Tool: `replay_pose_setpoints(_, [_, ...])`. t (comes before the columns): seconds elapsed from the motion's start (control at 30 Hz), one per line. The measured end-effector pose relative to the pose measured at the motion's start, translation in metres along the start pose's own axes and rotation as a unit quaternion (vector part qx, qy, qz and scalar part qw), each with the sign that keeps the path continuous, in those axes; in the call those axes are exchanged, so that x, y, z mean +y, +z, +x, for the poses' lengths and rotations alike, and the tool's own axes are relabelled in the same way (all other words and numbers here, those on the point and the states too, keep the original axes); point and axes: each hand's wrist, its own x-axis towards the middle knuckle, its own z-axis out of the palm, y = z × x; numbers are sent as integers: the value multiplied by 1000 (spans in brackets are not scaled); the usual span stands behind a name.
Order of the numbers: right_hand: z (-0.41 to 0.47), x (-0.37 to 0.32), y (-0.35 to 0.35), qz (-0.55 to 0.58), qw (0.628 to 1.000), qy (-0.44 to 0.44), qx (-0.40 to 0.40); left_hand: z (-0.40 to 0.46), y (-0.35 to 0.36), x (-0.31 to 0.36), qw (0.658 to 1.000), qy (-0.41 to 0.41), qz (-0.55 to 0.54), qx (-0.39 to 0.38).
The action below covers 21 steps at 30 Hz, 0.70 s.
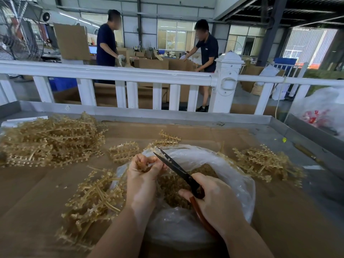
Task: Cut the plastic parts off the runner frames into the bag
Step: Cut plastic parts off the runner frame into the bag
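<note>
Runner frame (142,165): small amber piece, pinched in the curled fingers of the left hand (143,175), held over the mouth of the bag (240,181). Scissors (175,167): black blades parted, tips beside the frame; reddish handle gripped by the right hand (214,198). Hands close together, each clamped on its own item. Step in hand, by judgement: snipping parts from the frame; best done with the blades set close to each part's stem and the frame kept above the bag opening so cuttings fall inside. Bag: clear plastic, open, resting on the desk (279,220); holds a heap of cut parts (175,185). Frame piles: large (50,140) far left, one (93,200) near left, one (264,162) right. Desk covered in cardboard.
</note>
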Motion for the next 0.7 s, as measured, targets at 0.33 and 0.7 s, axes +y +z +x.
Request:
replay_pose_setpoints(0.33, [0,1,1,-12,1000,-6,-3,-1,3,1,999,-26,-26,33])
replay_pose_setpoints(0.7, [-1,4,3,-31,1000,-5,2,-3,3,4,999,-29,14,32])
